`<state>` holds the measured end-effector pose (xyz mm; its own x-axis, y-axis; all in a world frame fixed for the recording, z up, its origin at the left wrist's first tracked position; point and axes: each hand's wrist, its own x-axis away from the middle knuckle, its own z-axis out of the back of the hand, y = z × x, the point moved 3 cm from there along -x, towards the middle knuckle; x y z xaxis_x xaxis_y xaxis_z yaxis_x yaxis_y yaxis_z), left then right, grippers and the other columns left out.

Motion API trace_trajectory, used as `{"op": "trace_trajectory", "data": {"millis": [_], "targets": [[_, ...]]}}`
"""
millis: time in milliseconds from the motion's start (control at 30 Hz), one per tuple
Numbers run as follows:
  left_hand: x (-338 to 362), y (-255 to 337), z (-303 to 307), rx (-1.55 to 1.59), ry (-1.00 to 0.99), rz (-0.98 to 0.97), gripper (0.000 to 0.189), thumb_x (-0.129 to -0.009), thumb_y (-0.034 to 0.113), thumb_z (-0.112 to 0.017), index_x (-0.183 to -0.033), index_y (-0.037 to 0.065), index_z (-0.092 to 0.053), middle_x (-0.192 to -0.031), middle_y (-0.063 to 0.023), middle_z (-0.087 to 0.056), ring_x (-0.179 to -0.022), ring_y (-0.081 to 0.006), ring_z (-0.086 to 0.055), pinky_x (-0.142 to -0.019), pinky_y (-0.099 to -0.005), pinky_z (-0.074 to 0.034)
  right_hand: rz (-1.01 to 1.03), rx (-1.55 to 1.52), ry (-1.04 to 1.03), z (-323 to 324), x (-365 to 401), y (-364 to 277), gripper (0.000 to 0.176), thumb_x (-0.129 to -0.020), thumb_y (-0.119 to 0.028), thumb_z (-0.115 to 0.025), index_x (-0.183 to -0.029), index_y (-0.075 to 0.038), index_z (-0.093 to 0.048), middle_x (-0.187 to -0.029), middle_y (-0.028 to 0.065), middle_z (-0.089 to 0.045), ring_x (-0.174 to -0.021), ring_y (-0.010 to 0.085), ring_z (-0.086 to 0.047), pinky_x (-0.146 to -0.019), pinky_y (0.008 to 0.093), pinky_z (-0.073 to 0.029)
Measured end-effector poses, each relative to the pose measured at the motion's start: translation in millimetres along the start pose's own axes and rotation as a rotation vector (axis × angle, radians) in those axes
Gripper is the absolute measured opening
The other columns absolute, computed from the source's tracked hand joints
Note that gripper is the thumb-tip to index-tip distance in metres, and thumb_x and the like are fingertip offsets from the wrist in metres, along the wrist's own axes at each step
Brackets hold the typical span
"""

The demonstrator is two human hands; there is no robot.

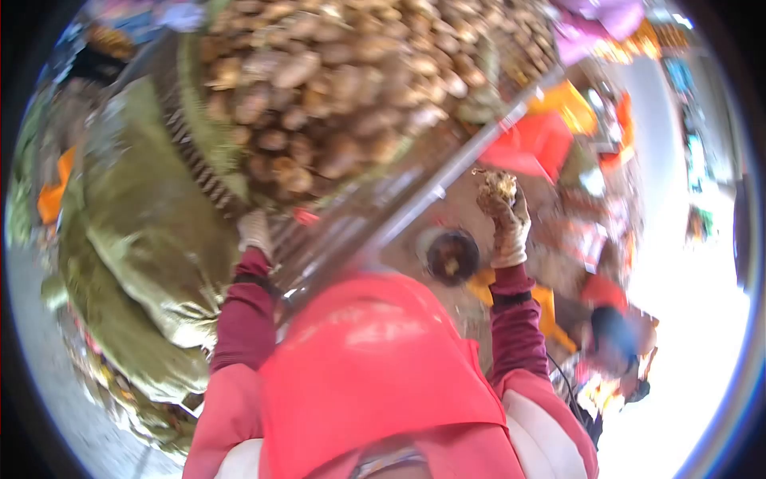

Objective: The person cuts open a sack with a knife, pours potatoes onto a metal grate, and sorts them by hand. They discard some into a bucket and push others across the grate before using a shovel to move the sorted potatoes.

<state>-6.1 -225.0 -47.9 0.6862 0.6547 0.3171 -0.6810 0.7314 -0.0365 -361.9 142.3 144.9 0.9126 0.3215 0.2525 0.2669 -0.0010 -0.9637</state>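
A large heap of brown, rounded bulb- or tuber-like produce (343, 88) lies in front of me, blurred by motion. My right hand (509, 231), in a pale glove, is raised to the right of the metal rail. Its fingers are closed around a ragged, yellowish-brown clump (499, 185) whose kind I cannot make out. My left hand (255, 231), also gloved, is at the near left edge of the heap, beside a stuffed green sack (159, 215). Its fingers are blurred and partly hidden, so their grip does not show.
A long metal rail (455, 172) slants along the near side of the heap. Below my right hand stands a dark-mouthed bucket (452, 257). Red plastic (531, 145) and an orange bag (568, 107) lie at the right. Another person (614, 339) is at the lower right.
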Motion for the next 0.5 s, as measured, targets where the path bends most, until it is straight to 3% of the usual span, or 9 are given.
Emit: {"op": "trace_trajectory", "data": {"millis": [100,200,267,333,433,500], "targets": [[-15,-8,-26,0.150,0.061,0.046,0.045,-0.072,0.043,-0.081,-0.086,0.002,-0.066,-0.076,-0.0182,-0.068,-0.076,-0.0348,-0.068,-0.068,-0.0426,-0.055,0.034,-0.021,0.197,82,41,5,0.062,-0.080,-0.011,-0.073,-0.136,-0.001,-0.049,-0.114,0.0060,-0.064,-0.103,0.0175,-0.062,-0.087,0.0340,-0.052],[-18,-14,-21,0.137,0.069,-0.038,0.054,-0.067,0.048,-0.083,-0.085,0.001,-0.066,-0.075,-0.0187,-0.069,-0.074,-0.0328,-0.068,-0.068,-0.0411,-0.055,-0.119,0.083,0.370,172,69,60,0.068,-0.077,-0.015,-0.079,-0.137,-0.003,-0.048,-0.120,0.0070,-0.063,-0.107,0.0190,-0.061,-0.086,0.0354,-0.053],[-15,-15,-35,0.112,0.065,-0.091,0.054,-0.067,0.048,-0.083,-0.085,0.000,-0.065,-0.074,-0.0175,-0.069,-0.074,-0.0309,-0.069,-0.068,-0.0406,-0.055,-0.361,0.148,0.475,201,87,93,0.076,-0.075,-0.025,-0.086,-0.138,-0.005,-0.048,-0.118,0.0058,-0.064,-0.101,0.0206,-0.064,-0.080,0.0335,-0.054],[-13,-11,-46,-0.014,-0.061,-0.106,0.043,-0.075,0.040,-0.075,-0.093,0.003,-0.065,-0.085,-0.0144,-0.070,-0.080,-0.0288,-0.069,-0.072,-0.0392,-0.056,-0.753,0.386,0.749,248,108,139,0.079,-0.079,-0.035,-0.084,-0.143,-0.011,-0.045,-0.134,0.0123,-0.055,-0.110,0.0268,-0.061,-0.081,0.0409,-0.056],[-21,-10,-59,-0.199,-0.229,-0.084,0.029,-0.087,0.029,-0.063,-0.105,0.007,-0.064,-0.101,-0.0098,-0.070,-0.090,-0.0256,-0.070,-0.077,-0.0370,-0.056,-0.730,0.451,0.694,245,105,129,0.086,-0.080,-0.037,-0.083,-0.148,-0.010,-0.038,-0.142,0.0159,-0.048,-0.116,0.0295,-0.057,-0.078,0.0394,-0.056],[-15,-20,-79,-0.277,-0.301,-0.058,0.026,-0.092,0.023,-0.058,-0.112,0.009,-0.064,-0.109,-0.0080,-0.070,-0.095,-0.0245,-0.070,-0.080,-0.0364,-0.056,-0.593,0.269,0.565,244,86,139,0.074,-0.084,-0.018,-0.076,-0.147,-0.008,-0.037,-0.141,0.0175,-0.048,-0.113,0.0283,-0.060,-0.080,0.0372,-0.057]]}}
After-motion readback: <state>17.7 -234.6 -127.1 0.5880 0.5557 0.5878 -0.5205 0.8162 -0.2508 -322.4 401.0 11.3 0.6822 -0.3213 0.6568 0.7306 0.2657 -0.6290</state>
